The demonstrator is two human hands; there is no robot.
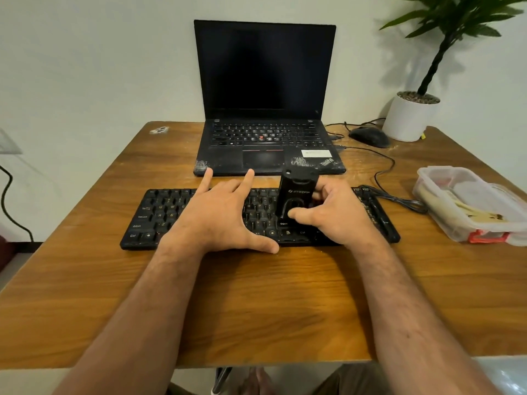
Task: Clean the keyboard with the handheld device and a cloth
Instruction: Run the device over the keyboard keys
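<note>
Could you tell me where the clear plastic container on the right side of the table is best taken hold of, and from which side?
Probably across its short width, near the end with the red latch. The plastic container lies flat and long with its lid on, so a grip from above, fingers down both long walls, seems steadiest. That end faces the person; the black cable lies along the left wall.

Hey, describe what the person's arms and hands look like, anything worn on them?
Both forearms are bare all the way to the bottom of the frame, with no sleeves in view. The left hand and the right hand wear no gloves, and no watch, bracelet or ring shows. Both forearms have visible hair.
</note>
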